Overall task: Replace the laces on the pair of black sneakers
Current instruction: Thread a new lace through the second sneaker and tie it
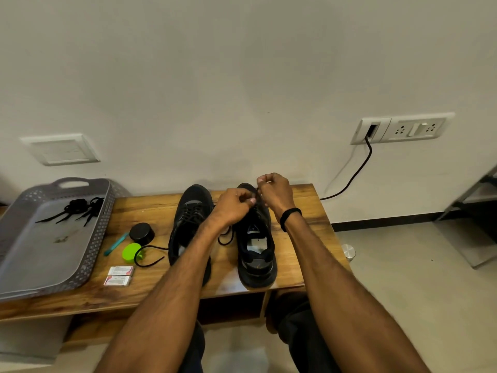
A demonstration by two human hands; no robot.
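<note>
Left shoe laced; right shoe barely begun.
Spare laces (80,208) lie in the tray (53,254); the left shoe (188,219) looks laced through, its tail loose on the bench (295,211); the left hand (234,208), fingers curled, pinches the lace (258,190) at the toe eyelets of the right shoe (255,254); the right hand (274,192) pinches its end just above; the upper eyelets look bare, so most of this shoe is left, I judge.

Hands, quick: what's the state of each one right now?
Left hand: fingers curled, pinching the black lace above the right-side sneaker.
Right hand: fingers curled, pinching the same lace a little higher.
</note>
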